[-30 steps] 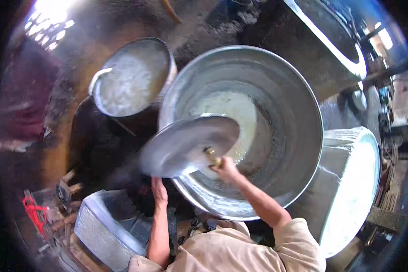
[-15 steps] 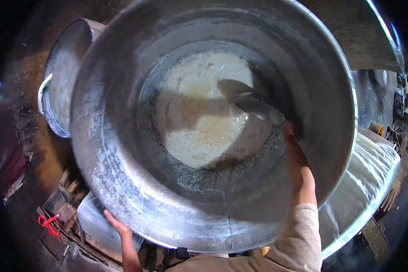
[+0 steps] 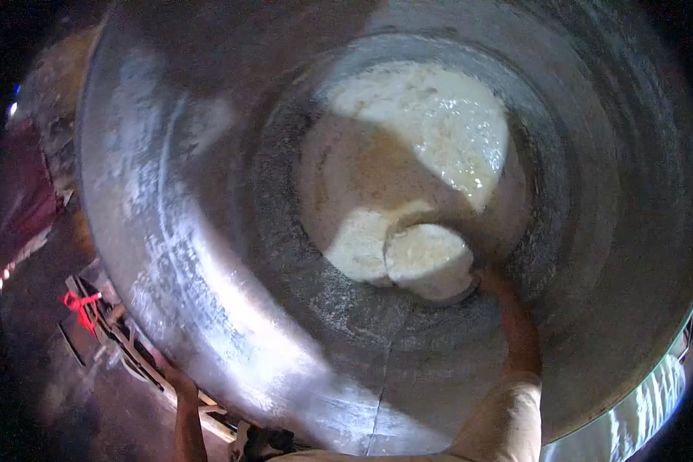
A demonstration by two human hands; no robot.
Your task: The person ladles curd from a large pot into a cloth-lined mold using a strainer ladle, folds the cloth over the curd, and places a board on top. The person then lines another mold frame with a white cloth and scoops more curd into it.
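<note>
A very large metal pot [image 3: 231,308] fills most of the view, with pale, cloudy, bubbly liquid [image 3: 408,100] in its bottom. Low inside it, my right hand [image 3: 491,276] grips the near right edge of a metal bowl [image 3: 465,294]. The bowl holds the same whitish liquid and sits at the near side of the pool; shadow makes it hard to tell how deep it is dipped. At the lower left, my left hand [image 3: 179,379] is closed against the pot's outer rim, its fingers dim and partly hidden.
Wooden slats [image 3: 142,358] and a red strap or cord [image 3: 81,306] are beyond the rim at lower left. Dark red cloth [image 3: 27,181] lies further left on the dark ground. A shiny pale sheet [image 3: 639,416] shows past the rim at lower right.
My head has come closer over the pot. The bowl, tilted and seemingly unfilled before, has moved nearer to me and now holds liquid. My left hand remains at the rim.
</note>
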